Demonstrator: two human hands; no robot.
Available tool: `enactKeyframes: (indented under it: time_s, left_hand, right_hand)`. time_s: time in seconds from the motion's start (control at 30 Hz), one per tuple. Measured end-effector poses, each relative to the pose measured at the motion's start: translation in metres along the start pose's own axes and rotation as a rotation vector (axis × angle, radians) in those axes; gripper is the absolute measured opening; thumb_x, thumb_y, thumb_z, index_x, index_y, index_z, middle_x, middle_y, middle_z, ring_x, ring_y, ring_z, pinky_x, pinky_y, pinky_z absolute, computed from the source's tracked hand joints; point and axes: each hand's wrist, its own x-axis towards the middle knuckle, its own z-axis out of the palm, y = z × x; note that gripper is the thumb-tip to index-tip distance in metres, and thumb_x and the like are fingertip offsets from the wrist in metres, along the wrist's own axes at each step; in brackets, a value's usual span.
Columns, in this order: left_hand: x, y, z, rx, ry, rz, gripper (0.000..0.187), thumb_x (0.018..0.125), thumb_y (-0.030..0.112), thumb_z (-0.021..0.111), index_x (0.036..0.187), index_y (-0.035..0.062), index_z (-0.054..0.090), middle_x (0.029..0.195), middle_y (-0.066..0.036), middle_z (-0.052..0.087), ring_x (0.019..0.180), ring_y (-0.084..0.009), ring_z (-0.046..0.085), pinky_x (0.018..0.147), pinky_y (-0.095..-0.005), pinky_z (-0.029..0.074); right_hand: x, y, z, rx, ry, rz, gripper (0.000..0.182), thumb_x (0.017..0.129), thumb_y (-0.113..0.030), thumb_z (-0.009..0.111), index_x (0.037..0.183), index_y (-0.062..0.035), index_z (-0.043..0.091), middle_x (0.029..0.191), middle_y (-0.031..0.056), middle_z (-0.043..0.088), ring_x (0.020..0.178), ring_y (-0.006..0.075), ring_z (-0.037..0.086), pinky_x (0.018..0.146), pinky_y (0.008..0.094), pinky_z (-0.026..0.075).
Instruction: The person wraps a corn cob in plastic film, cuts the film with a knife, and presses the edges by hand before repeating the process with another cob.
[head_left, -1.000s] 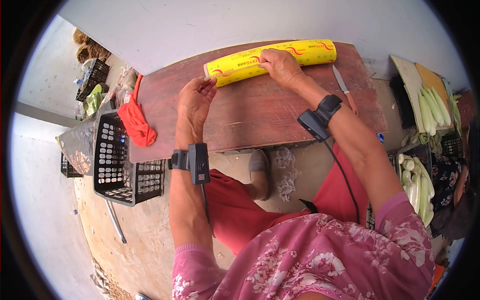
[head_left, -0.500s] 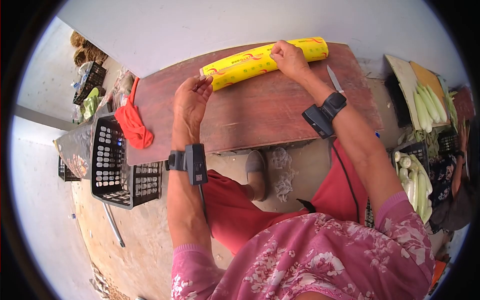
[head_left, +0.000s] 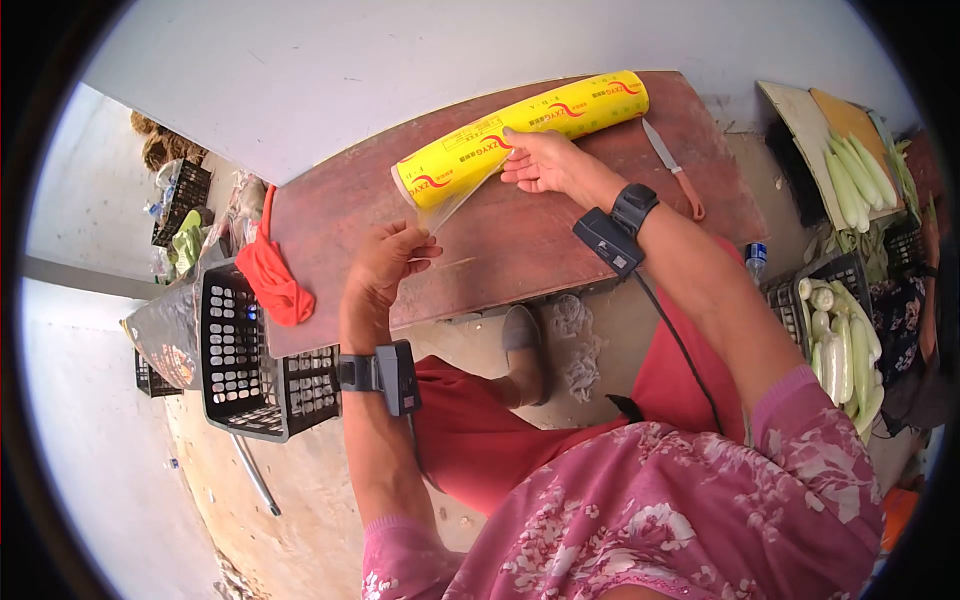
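A yellow printed roll of cling film lies slantwise across the back of the reddish-brown table. My left hand is closed in a pinch on the clear loose film, just in front of the roll's left end. The film stretches from these fingers up toward the roll's middle. There my right hand rests its thumb against the roll, its other fingers apart and slightly bent beside the film's edge. A knife with an orange-brown handle lies right of the roll.
A red cloth or bag hangs over the table's left edge beside a black plastic crate. At right are a water bottle, pale green long vegetables in a crate, and more on a board. Another person's arm shows far right.
My left hand has drawn the film down toward me, away from the roll. My right hand has moved left along the roll and loosened from its pinch. The roll has turned, showing different print.
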Motion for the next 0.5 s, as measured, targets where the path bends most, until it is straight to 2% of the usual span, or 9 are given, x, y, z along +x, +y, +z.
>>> enactKeyframes:
  time_s: [0.07,0.17,0.3,0.4,0.5]
  left_hand:
    - [0.001,-0.004,0.001,0.115,-0.027,-0.033,0.013,0.087,0.016,0.061,0.093,0.0048,0.062,0.088,-0.006,0.066,0.080,-0.0166,0.067,0.071,-0.0276,0.051]
    - [0.003,-0.007,0.005,0.217,-0.039,-0.049,0.013,0.086,0.017,0.061,0.091,0.0048,0.062,0.088,-0.006,0.066,0.081,-0.0170,0.067,0.071,-0.0278,0.051]
    - [0.004,-0.007,0.008,0.326,-0.058,-0.038,0.013,0.084,0.017,0.062,0.087,0.0042,0.063,0.086,-0.006,0.066,0.079,-0.0160,0.066,0.068,-0.0267,0.050]
    - [0.005,-0.010,0.010,0.313,-0.044,-0.010,0.014,0.079,0.012,0.059,0.086,0.0007,0.065,0.079,-0.005,0.064,0.070,-0.0140,0.062,0.061,-0.0254,0.047]
    - [0.009,-0.011,0.005,0.394,-0.085,-0.009,0.013,0.082,0.015,0.062,0.085,0.0031,0.063,0.081,-0.005,0.065,0.077,-0.0152,0.066,0.064,-0.0256,0.048]
  right_hand:
    - [0.004,0.004,-0.002,-0.023,-0.040,-0.015,0.044,0.091,-0.036,0.063,0.112,0.0004,0.051,0.109,0.0176,0.058,0.094,0.0269,0.064,0.076,0.0349,0.048]
    - [-0.003,0.004,-0.003,-0.017,-0.123,-0.045,0.032,0.090,-0.025,0.065,0.110,-0.0036,0.053,0.106,0.0135,0.060,0.094,0.0256,0.064,0.077,0.0338,0.047]
    - [0.000,0.005,-0.008,-0.069,-0.133,-0.076,0.027,0.090,-0.022,0.065,0.108,-0.0044,0.054,0.101,0.0106,0.063,0.093,0.0236,0.065,0.075,0.0331,0.048]
    - [-0.001,0.004,-0.012,-0.155,-0.111,-0.064,0.028,0.089,-0.022,0.066,0.107,-0.0045,0.055,0.098,0.0098,0.063,0.089,0.0224,0.066,0.074,0.0322,0.049]
    - [-0.005,0.002,-0.016,-0.239,-0.091,-0.040,0.028,0.088,-0.023,0.067,0.105,-0.0040,0.055,0.095,0.0094,0.063,0.084,0.0216,0.066,0.071,0.0315,0.050]
